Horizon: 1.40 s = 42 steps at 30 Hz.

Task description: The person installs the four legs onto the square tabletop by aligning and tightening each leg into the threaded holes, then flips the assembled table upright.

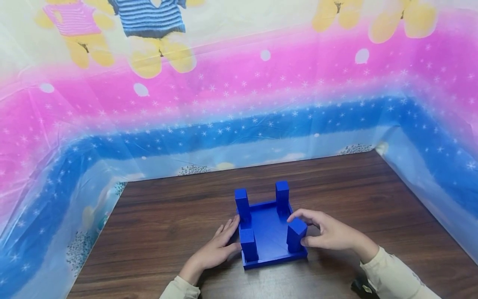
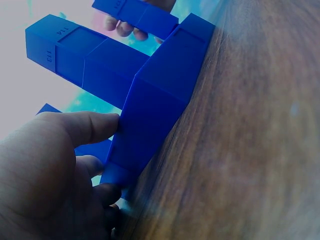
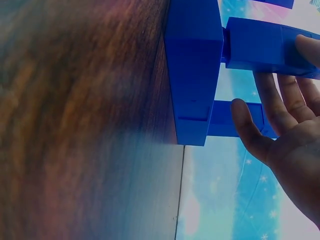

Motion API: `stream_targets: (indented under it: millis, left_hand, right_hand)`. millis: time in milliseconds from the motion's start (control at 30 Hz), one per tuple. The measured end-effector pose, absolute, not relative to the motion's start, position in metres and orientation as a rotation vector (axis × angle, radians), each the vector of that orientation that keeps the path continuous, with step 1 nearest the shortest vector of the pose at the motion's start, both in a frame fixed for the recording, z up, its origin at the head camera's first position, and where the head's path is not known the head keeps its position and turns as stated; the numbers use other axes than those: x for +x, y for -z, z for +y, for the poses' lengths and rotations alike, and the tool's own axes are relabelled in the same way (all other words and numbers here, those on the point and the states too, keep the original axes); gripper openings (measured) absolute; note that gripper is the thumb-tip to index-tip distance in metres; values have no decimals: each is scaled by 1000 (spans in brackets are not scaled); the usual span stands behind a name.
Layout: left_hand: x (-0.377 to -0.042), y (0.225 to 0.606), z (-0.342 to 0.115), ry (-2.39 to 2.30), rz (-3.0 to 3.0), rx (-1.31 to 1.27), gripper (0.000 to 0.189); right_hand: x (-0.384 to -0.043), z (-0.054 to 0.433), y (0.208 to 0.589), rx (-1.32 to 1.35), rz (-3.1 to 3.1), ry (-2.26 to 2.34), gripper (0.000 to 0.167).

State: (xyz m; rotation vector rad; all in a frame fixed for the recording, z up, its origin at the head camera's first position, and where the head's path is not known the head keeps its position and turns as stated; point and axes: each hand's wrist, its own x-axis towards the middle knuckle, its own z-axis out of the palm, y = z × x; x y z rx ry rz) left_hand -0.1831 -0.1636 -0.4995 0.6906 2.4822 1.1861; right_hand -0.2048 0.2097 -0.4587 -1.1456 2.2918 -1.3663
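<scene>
A blue rectangular tray-like base (image 1: 269,236) with a low rim lies on the table, with a square blue post at each corner. My right hand (image 1: 332,233) grips the near right post (image 1: 296,234) between thumb and fingers. That post is turned askew to the base, and a narrow neck shows between them in the right wrist view. Along the base's left side rests my left hand (image 1: 216,250), fingers extended, its thumb (image 2: 95,127) touching the rim. Raised numbers mark the near left post (image 2: 85,57). The far left post (image 1: 242,203) and far right post (image 1: 282,197) stand upright.
Brown wood-grain table (image 1: 168,216) lies under everything. A small black object (image 1: 362,286) sits near the right sleeve at the front. Behind and at both sides hangs a printed pink and blue cloth (image 1: 231,95), meeting the table's edges.
</scene>
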Motion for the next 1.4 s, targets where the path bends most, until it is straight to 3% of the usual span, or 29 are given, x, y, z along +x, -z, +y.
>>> stream_targets:
  millis: [833, 1400]
  left_hand:
    - [-182, 499, -164, -1185, 2486, 680, 81]
    - [-183, 504, -165, -1242, 2489, 712, 81]
  right_hand:
    - [-206, 208, 464, -1164, 2279, 1398, 40]
    - [-205, 210, 460, -1221, 2294, 1291, 65]
